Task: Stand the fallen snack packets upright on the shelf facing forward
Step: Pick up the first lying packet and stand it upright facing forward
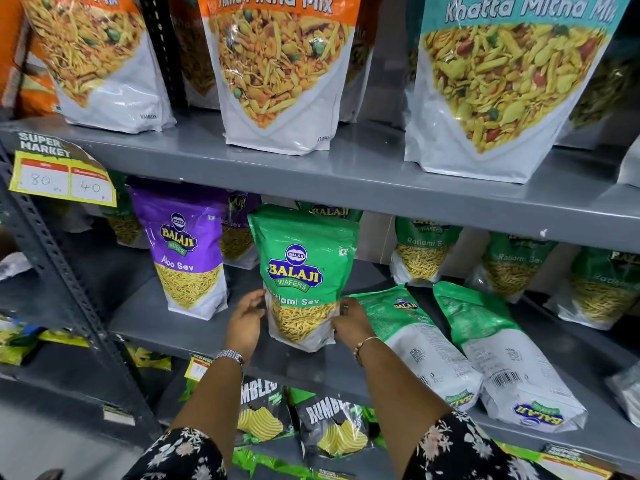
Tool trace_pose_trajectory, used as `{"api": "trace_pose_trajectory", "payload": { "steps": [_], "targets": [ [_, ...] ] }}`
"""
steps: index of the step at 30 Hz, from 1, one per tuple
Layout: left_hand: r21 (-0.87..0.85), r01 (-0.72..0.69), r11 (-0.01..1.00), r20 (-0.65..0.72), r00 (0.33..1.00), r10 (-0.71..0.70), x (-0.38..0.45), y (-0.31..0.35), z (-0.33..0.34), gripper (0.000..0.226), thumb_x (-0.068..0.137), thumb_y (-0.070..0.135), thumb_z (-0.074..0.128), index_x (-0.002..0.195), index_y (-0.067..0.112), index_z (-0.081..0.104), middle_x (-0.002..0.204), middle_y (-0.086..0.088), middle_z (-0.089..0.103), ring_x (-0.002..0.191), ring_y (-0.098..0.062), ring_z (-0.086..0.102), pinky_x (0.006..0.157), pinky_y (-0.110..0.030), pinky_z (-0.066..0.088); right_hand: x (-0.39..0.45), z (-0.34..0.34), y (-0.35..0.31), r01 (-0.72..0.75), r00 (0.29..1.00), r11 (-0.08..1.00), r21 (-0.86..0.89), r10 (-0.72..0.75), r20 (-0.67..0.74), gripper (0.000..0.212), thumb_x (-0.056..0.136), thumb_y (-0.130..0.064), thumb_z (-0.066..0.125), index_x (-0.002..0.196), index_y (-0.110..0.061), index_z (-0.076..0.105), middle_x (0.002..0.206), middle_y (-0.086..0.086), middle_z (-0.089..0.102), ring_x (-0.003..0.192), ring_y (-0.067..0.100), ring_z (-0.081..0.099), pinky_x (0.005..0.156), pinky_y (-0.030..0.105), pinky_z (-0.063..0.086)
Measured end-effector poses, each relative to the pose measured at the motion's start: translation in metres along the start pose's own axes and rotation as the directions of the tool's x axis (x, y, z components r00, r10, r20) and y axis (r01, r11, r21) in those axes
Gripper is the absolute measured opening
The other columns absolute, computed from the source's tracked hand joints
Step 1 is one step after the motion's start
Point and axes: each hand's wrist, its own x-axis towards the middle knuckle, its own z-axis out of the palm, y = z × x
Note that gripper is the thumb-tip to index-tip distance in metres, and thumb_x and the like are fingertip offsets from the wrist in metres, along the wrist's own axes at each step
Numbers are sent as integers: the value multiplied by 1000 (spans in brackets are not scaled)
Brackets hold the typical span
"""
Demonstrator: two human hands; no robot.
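- Nearest, both hands flank the upright green Ratlami Sev packet [304, 278] on the grey shelf [194, 336]: left hand [246, 320] spread open just beside it, right hand [349, 322] curled lightly on its lower edge. Letting go unevenly could tip it forward.
- Beside it, two fallen packets [460, 344] lie back-up; a passing wrist might drag them off.
- Behind, the rear-row packets [420, 252] could topple if pushed.

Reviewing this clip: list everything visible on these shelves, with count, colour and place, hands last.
Tikha Mitha Mix pouches: two in front, orange-white, top shelf.
Khatta Mitha Mix pouch: one, teal-white, top shelf right.
Price tag: one, yellow, shelf edge left.
Aloo Sev packet: one in front, purple, middle shelf, upright.
Upright Ratlami Sev packet: one, green, between both hands.
Fallen packets: two, green-white, back up, lying right of it.
Rear Ratlami Sev packets: at least three, green, upright.
Chip bags: two, black, bottom shelf.
Left hand: packet's left edge.
Right hand: right edge.
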Motion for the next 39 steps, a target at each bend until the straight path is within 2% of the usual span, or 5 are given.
{"api": "trace_pose_trajectory", "payload": {
  "steps": [4,12,25,34,39],
  "targets": [
    [-31,-12,999,-48,999,11,1,-2,-2,37,89,-10,36,120,0,55,112,-8,56,106,-19,48,103,-45,37,-19,-2,-14,7,1000,995,-102,-10,-26,38,76,7,41,81,-26,58,87,11,65,81,30,62,69,37,48],
    [-34,-88,995,-104,991,84,0,-12,-7,31,90,-8,36,113,-5,56,107,-14,59,104,-24,52,101,-43,39,-36,-3,-24,73,994,981,-181,-86,-66,42,87,3,47,122,-16,61,119,13,67,108,31,61,83,27,44],
    [-20,-96,995,-129,987,92,2,-18,-7,31,88,-10,39,109,1,59,106,-12,61,103,-23,54,99,-35,41,-38,-1,-24,74,990,977,-202,-95,-101,41,88,-1,49,124,-17,60,121,14,67,110,34,61,92,36,50],
    [4,-72,997,-157,985,72,-7,-14,-5,34,90,-8,35,116,-2,57,116,-10,59,104,-21,53,94,-29,39,-40,-12,-27,123,992,948,-292,-118,34,42,87,-2,46,122,-22,57,118,13,68,107,33,62,86,34,50],
    [23,1,1000,-323,947,7,-19,-21,1,30,90,4,38,112,6,58,121,-15,62,111,-37,55,99,-45,43,-43,-41,-30,134,985,923,-361,-163,-51,47,83,5,46,122,-19,58,116,16,66,108,33,61,76,20,40]
  ]
}}
